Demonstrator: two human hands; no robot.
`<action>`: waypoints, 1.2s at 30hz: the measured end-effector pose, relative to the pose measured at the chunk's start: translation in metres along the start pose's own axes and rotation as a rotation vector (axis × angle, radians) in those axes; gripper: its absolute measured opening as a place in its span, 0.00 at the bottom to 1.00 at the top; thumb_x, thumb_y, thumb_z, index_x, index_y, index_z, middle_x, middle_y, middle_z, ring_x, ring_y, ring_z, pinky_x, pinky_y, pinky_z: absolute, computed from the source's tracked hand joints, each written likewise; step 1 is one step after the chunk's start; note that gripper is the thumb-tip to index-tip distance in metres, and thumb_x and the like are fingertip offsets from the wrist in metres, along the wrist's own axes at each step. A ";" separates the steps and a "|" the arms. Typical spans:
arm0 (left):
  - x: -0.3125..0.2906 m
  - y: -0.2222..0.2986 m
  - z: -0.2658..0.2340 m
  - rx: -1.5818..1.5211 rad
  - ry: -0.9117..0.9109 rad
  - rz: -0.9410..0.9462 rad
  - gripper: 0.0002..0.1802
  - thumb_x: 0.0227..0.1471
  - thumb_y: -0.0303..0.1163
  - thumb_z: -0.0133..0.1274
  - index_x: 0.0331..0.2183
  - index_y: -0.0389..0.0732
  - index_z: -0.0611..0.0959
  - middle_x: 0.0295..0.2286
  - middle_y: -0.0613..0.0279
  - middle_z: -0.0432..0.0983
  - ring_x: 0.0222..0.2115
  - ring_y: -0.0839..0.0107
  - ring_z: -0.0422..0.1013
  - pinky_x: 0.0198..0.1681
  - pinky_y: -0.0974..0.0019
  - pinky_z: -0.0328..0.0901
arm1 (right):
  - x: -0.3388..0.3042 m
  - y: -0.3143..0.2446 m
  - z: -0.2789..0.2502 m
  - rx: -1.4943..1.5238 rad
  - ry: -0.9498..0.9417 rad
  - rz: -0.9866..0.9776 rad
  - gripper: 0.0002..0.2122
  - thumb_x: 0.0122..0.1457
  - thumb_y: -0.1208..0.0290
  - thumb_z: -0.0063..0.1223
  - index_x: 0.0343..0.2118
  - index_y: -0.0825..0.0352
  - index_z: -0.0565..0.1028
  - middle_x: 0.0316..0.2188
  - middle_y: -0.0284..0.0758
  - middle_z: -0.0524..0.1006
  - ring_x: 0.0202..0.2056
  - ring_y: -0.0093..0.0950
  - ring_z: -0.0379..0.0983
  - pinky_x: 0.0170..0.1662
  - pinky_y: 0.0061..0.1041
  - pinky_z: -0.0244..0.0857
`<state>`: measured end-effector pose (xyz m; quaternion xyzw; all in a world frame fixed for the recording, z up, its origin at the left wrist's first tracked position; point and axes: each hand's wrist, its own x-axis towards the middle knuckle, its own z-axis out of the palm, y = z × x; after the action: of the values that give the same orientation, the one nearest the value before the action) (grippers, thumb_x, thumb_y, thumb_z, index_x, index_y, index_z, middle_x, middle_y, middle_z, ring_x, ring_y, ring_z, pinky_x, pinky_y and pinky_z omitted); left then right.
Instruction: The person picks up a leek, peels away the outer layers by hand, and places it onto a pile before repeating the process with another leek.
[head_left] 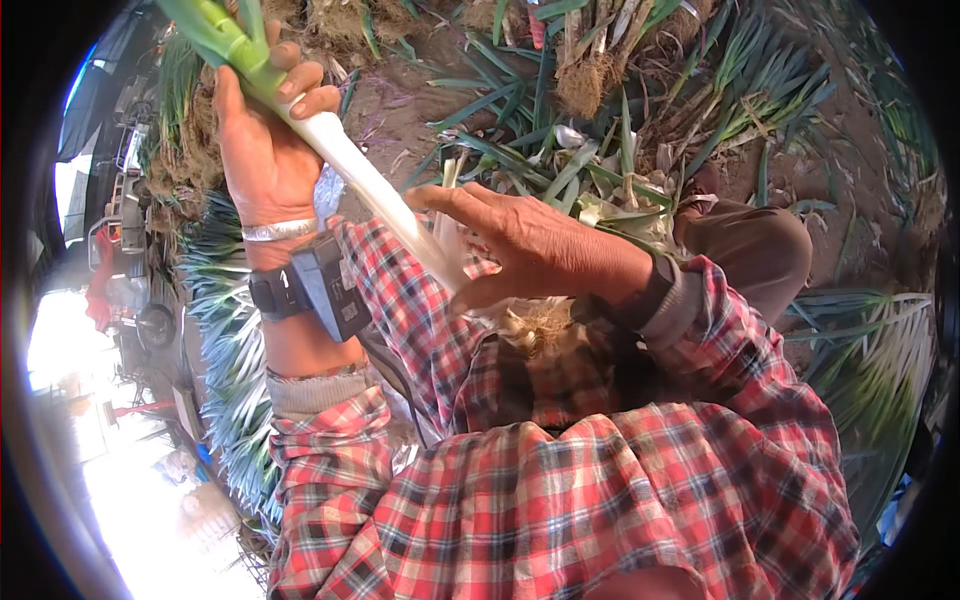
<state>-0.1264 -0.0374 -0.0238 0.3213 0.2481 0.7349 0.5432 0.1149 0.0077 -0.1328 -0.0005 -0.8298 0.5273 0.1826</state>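
Slanting from the upper left toward my lap is a long green onion [365, 175], with green leaves at the top and a thick white stalk. My left hand [265, 150] is wrapped around it where the green meets the white. Beside the lower stalk is my right hand [545, 240], its index finger and thumb stretched wide apart. The thumb lies against the stalk's lower end; the other fingers are mostly hidden. A pale, thin layer of skin [452, 238] shows between that hand and the stalk. Below the thumb, a tangle of brown roots [540, 328] rests over my lap.
Loose green leaves and peeled skins [590, 180] litter the soil ahead. Unpeeled onions with earthy roots [590, 80] lie at the far side. A long row of white-stalked onions [230, 350] runs along my left. Another bundle [890, 350] lies at right.
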 end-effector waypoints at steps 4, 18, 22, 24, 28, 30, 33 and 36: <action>0.003 0.011 -0.011 -0.039 -0.120 0.008 0.29 0.63 0.43 0.41 0.54 0.28 0.63 0.32 0.62 0.63 0.26 0.76 0.57 0.26 0.71 0.57 | -0.021 0.015 0.003 -0.026 -0.191 -0.035 0.13 0.57 0.64 0.54 0.37 0.70 0.72 0.22 0.47 0.72 0.27 0.45 0.72 0.30 0.39 0.63; 0.011 0.117 -0.035 0.351 0.261 0.316 0.21 0.64 0.43 0.34 0.39 0.33 0.71 0.27 0.56 0.67 0.22 0.73 0.60 0.24 0.70 0.58 | -0.092 0.040 -0.046 -0.369 0.063 0.305 0.26 0.52 0.64 0.58 0.55 0.63 0.67 0.48 0.48 0.70 0.41 0.42 0.74 0.40 0.38 0.69; 0.009 0.118 -0.017 0.186 0.107 0.257 0.26 0.65 0.45 0.31 0.42 0.29 0.70 0.27 0.58 0.65 0.21 0.73 0.58 0.23 0.70 0.57 | -0.023 0.003 -0.023 0.285 -0.018 0.234 0.29 0.57 0.56 0.56 0.58 0.64 0.63 0.48 0.49 0.69 0.43 0.40 0.73 0.41 0.37 0.70; 0.012 0.127 -0.021 0.143 0.040 0.212 0.29 0.65 0.47 0.30 0.45 0.26 0.67 0.27 0.58 0.64 0.22 0.72 0.58 0.24 0.70 0.58 | -0.015 0.013 -0.010 0.247 -0.216 0.018 0.26 0.58 0.55 0.56 0.52 0.68 0.68 0.40 0.49 0.73 0.36 0.39 0.74 0.35 0.34 0.68; 0.008 0.149 -0.034 0.190 0.088 0.226 0.32 0.64 0.49 0.31 0.47 0.23 0.65 0.28 0.58 0.63 0.23 0.71 0.59 0.23 0.69 0.58 | -0.050 0.003 -0.010 0.243 -0.252 0.241 0.16 0.62 0.60 0.51 0.33 0.72 0.72 0.22 0.45 0.71 0.24 0.37 0.68 0.28 0.36 0.60; 0.007 0.145 -0.034 0.176 0.138 0.245 0.29 0.64 0.48 0.30 0.43 0.26 0.67 0.26 0.58 0.63 0.21 0.72 0.58 0.23 0.69 0.58 | -0.060 0.002 -0.011 0.345 -0.181 0.203 0.13 0.63 0.65 0.49 0.32 0.73 0.72 0.22 0.46 0.71 0.22 0.39 0.66 0.28 0.35 0.59; 0.001 0.150 -0.045 0.224 0.235 0.264 0.26 0.64 0.46 0.29 0.37 0.30 0.69 0.24 0.59 0.64 0.19 0.72 0.58 0.22 0.69 0.57 | -0.071 0.005 -0.006 0.190 -0.018 0.239 0.11 0.62 0.67 0.50 0.31 0.73 0.71 0.23 0.46 0.71 0.22 0.42 0.63 0.28 0.36 0.59; 0.001 0.134 -0.051 0.312 0.332 0.277 0.23 0.64 0.44 0.30 0.34 0.32 0.70 0.24 0.59 0.65 0.18 0.72 0.58 0.22 0.69 0.58 | -0.082 0.015 -0.006 0.041 -0.114 0.134 0.10 0.59 0.69 0.51 0.28 0.72 0.71 0.24 0.47 0.72 0.26 0.45 0.71 0.29 0.38 0.63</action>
<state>-0.2505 -0.0759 0.0378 0.3074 0.3979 0.7976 0.3332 0.1909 0.0040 -0.1687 -0.0221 -0.8260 0.5543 0.0995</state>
